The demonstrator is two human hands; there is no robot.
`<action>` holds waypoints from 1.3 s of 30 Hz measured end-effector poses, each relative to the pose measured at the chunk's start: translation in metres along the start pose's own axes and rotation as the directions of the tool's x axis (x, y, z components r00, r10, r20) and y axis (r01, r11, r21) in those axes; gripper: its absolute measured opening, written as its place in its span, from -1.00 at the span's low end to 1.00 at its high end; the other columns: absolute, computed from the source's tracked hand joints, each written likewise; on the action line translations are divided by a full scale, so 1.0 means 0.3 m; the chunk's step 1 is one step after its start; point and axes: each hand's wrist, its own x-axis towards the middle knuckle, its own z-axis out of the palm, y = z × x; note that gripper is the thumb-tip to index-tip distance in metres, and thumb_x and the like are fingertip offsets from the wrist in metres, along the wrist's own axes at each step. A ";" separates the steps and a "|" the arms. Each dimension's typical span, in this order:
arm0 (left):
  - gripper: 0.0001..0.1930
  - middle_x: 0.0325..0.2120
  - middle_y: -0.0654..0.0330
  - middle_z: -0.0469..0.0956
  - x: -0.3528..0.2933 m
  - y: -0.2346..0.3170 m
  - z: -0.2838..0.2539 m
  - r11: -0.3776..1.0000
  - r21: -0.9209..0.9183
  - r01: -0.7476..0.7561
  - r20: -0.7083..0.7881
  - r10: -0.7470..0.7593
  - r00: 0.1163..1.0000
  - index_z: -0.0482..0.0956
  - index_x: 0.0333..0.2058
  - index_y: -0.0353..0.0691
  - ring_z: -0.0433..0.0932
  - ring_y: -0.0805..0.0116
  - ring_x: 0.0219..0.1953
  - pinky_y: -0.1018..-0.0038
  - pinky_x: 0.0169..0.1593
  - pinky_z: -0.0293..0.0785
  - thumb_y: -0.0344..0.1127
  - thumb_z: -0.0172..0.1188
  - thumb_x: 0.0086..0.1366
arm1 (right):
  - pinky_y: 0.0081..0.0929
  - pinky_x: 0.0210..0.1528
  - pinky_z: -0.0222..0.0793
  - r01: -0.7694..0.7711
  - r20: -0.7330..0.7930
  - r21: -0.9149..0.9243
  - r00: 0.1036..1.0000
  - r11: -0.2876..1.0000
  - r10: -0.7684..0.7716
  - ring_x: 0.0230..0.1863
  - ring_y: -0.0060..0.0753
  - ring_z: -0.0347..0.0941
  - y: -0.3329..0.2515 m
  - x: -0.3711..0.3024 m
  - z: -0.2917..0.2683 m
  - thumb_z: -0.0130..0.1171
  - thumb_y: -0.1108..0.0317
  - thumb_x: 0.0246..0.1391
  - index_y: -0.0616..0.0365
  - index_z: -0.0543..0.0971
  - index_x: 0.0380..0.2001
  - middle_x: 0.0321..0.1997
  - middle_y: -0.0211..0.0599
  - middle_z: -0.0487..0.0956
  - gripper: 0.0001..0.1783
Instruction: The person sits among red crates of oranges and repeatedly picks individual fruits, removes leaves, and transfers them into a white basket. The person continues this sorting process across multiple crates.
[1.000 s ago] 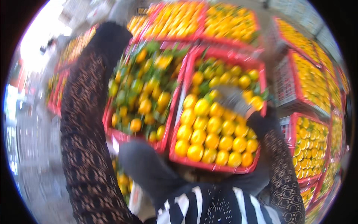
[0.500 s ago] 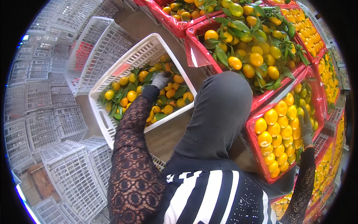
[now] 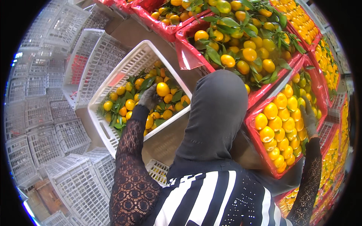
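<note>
Over the white plastic crate [image 3: 177, 76] on the left, my gloved left hand [image 3: 150, 97] holds a bright orange mandarin [image 3: 163, 89] at its fingertips. Loose mandarins [image 3: 129, 104] with green leaves fill the bottom of that crate. On the right, my gloved right hand [image 3: 310, 119] lies along the side of a red-lined crate [image 3: 253, 140], its fingers stretched out against the fruit. Neat rows of mandarins [image 3: 279, 122] are packed in the near part of this crate; looser, greener ones lie at its far end.
Another red-lined crate [image 3: 188, 56] heaped with leafy mandarins stands ahead. Stacks of grey-white crates [image 3: 81, 175] line the left. More packed mandarins [image 3: 323, 67] extend along the far right. My dark-trousered knee [image 3: 217, 109] rises between the two working crates.
My left hand has come up out of the loose fruit with a mandarin and shifted slightly left. My right hand stays at the packed crate. The whole view has shifted a little.
</note>
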 end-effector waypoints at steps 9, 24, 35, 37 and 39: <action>-0.56 -0.11 0.14 0.54 -0.059 0.318 1.086 0.776 0.419 -0.471 0.415 0.298 0.860 0.39 0.11 -0.20 0.55 0.30 -0.18 0.44 -0.12 0.54 -0.05 0.02 0.39 | -0.19 0.16 0.31 0.054 -0.016 -0.177 0.998 0.983 -0.058 0.12 -0.01 0.43 -0.028 0.013 0.003 0.09 -0.11 0.14 -0.07 0.39 0.18 0.11 -0.06 0.50 -0.39; -0.35 -0.36 -0.23 0.57 0.420 -0.470 1.973 -0.519 0.477 -0.709 0.602 -0.395 0.694 0.57 -0.24 -0.39 0.57 -0.17 -0.22 0.09 -0.13 0.43 0.24 -0.07 0.34 | -0.12 -0.03 0.38 0.048 -0.018 -0.227 0.998 0.973 -0.053 -0.09 0.05 0.50 -0.060 -0.004 -0.052 0.15 -0.07 0.09 0.05 0.46 0.10 -0.11 -0.03 0.59 -0.40; -0.65 -0.08 -0.02 0.57 0.262 -0.446 1.987 -0.429 0.476 -0.768 0.567 -0.517 0.641 0.57 -0.03 -0.05 0.55 0.07 -0.02 0.18 0.11 0.40 -0.13 -0.04 0.32 | -0.22 0.08 0.38 0.211 -0.120 -0.020 0.970 0.977 -0.211 0.03 -0.04 0.50 -0.077 0.116 0.064 0.23 0.05 0.04 0.04 0.35 0.21 -0.02 -0.05 0.57 -0.32; -0.63 -0.39 -0.03 0.63 0.200 -0.333 1.961 -0.510 0.399 -0.762 0.763 -0.276 0.584 0.61 -0.20 -0.12 0.63 0.00 -0.32 0.16 -0.20 0.55 -0.01 -0.05 0.33 | -0.30 0.14 0.35 0.221 -0.169 0.004 0.962 0.975 -0.217 0.07 -0.16 0.49 -0.051 0.111 0.087 0.22 0.08 0.09 0.04 0.40 0.18 0.02 -0.10 0.57 -0.39; -0.70 -0.51 -0.02 0.60 0.169 -0.114 1.868 -0.679 0.139 -0.721 0.924 -0.173 0.341 0.60 -0.25 -0.17 0.61 -0.01 -0.45 0.13 -0.34 0.53 -0.09 0.04 0.26 | -0.40 0.23 0.29 0.131 -0.129 0.121 0.985 0.984 -0.115 0.13 -0.27 0.46 -0.039 0.105 0.098 0.15 0.17 0.18 0.06 0.46 0.13 0.08 -0.16 0.56 -0.53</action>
